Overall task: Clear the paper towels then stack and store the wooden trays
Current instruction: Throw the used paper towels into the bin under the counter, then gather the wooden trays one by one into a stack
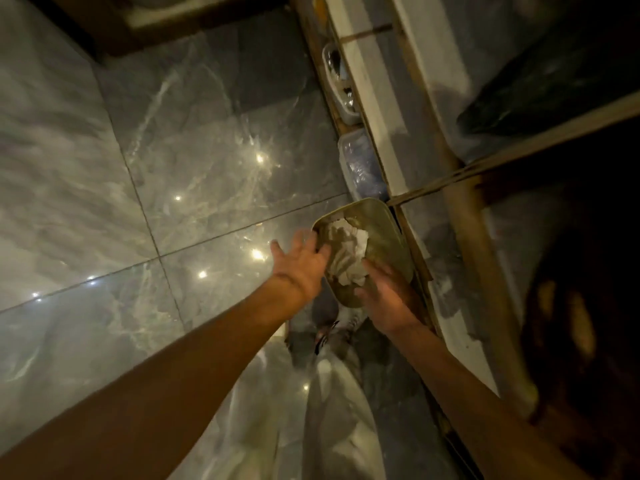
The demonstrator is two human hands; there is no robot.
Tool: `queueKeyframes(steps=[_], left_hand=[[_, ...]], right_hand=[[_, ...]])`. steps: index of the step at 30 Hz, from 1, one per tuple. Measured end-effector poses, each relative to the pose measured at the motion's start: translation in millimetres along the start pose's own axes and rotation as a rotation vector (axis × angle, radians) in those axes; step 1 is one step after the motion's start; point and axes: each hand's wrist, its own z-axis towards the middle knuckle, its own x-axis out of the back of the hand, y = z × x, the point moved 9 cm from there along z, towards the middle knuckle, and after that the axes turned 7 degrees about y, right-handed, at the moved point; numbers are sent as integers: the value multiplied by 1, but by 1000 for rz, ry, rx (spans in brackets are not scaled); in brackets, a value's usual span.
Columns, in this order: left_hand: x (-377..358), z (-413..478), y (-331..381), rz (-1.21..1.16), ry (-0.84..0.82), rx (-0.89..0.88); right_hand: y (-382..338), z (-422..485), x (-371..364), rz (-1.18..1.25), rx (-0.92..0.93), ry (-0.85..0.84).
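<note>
A person looks down at a shiny grey tile floor (166, 174). Both bare arms reach out in front. The picture is dim and a bit blurry.

The right hand (388, 299) holds one wooden tray (381, 237) from below, at its near end. Its fingers are curled around the edge of the tray. The tray is tipped up a little, just beside a low shelf (381, 133).

Crumpled white paper towels (346, 252) lie in the tray. The left hand (301, 265) is spread wide, with the fingers apart. The fingertips touch the near side of the towels and the tray rim. It does not have a real hold on them yet, as far as I can see.

Some clear plastic boxes (360, 164) sit on the shelf past the tray.

I think the job is just starting. The towels are still in the tray, so they need to come out first. I see only this one tray. No stack of trays shows here, so the stacking and the putting away are still to do.
</note>
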Motion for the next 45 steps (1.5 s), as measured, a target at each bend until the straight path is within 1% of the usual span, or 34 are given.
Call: queueKeyframes(steps=[2,5,9,12,15,17,19,23,27,31,34,39,42,45], left_hand=[[30,-53,-6,12,33,-3],[74,-132,-10,-23,83,-3],[138,-236,-1,-3,158,-29],[184,-289,19,-19,221,-51],[222,-325,53,1,292,-142],[240,-337,74,11,307,-201],[265,-344,96,20,332,-246],[320,-343,135,46,413,-321],[381,-336,171,84,520,-379],[431,-320,196,100,620,-395],[454,-309,207,56,661,-412],[473,-273,203,-52,646,-368],[486,-243,196,-49,637,-319],[509,-208,190,-19,636,-304]], right_hand=[[-29,-50,33,16,12,44],[-71,-124,76,-72,67,106],[-114,-224,142,-44,31,194],[-135,-283,187,30,20,308],[-145,-327,223,50,56,395],[-146,-349,245,84,73,448],[-139,-369,275,159,59,516],[-119,-383,323,289,-1,586],[-108,-379,376,369,-17,633],[-104,-366,423,429,-8,685],[-102,-355,448,452,-14,670],[-96,-340,467,506,-39,600],[-88,-319,479,482,-86,536],[-88,-291,495,457,-130,521]])
